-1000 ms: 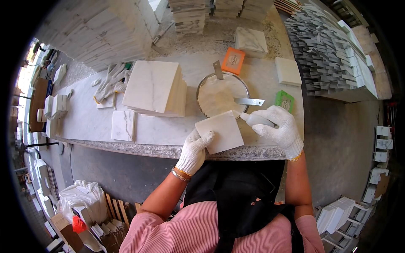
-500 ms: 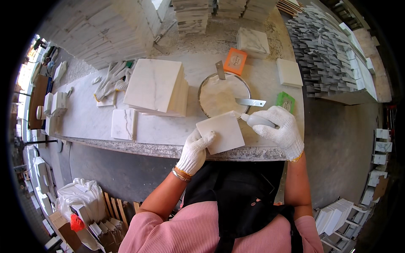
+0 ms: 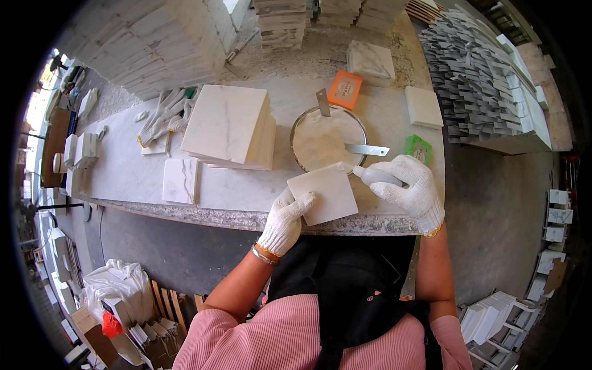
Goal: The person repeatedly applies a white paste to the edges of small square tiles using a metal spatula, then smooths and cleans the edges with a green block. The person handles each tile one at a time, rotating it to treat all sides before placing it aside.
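My left hand (image 3: 285, 220), in a white knit glove, grips a square white marble tile (image 3: 325, 193) by its left edge, thumb on top. The tile is tilted over the front edge of the workbench. In my gloved right hand (image 3: 410, 191) is a small grey squeeze bottle (image 3: 379, 177), its nozzle pointing left, close to the tile's upper right edge. Just beyond the tile stands a round metal-rimmed pan (image 3: 314, 145) of beige paste or powder. Two flat metal scrapers rest in it, one scraper (image 3: 368, 150) pointing right and another scraper (image 3: 322, 102) pointing away.
A stack of marble tiles (image 3: 228, 126) stands left of the pan. An orange box (image 3: 345, 90) and a green box (image 3: 418, 149) lie around it. Spare gloves (image 3: 165, 117) and a veined tile (image 3: 180, 182) are farther left. Tall tile stacks (image 3: 279, 24) line the back.
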A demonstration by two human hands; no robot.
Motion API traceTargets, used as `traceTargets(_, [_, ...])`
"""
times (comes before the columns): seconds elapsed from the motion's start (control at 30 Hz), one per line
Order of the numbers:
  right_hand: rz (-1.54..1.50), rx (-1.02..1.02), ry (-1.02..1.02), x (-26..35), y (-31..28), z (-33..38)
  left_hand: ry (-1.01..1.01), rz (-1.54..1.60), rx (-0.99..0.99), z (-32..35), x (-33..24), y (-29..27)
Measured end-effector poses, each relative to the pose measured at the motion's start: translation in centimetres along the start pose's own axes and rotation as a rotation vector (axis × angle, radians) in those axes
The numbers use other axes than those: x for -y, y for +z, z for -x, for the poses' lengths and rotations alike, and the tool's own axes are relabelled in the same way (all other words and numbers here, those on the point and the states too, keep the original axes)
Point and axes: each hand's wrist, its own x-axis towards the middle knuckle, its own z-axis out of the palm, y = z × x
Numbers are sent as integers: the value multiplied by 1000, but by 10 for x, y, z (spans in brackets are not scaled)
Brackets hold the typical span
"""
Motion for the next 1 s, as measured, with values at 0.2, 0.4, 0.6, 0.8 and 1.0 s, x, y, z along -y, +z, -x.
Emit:
traceTargets(0.2, [-100, 3, 21, -1, 0, 1, 6, -1, 8, 1, -2, 2])
traceTargets(0.4, [-293, -118, 221, -1, -6, -2, -16, -13, -2, 1, -1, -2])
traceTargets(0.6, [-320, -298, 333, -38, -14, -32, -6, -3, -21, 2, -5, 6])
traceTargets(0.8, [-267, -342, 301, -100, 7, -64, 5, 16, -10, -1, -2, 4])
traceTargets(1.0, [-80, -294, 372, -108, 19, -90, 11, 14, -19, 1, -2, 3])
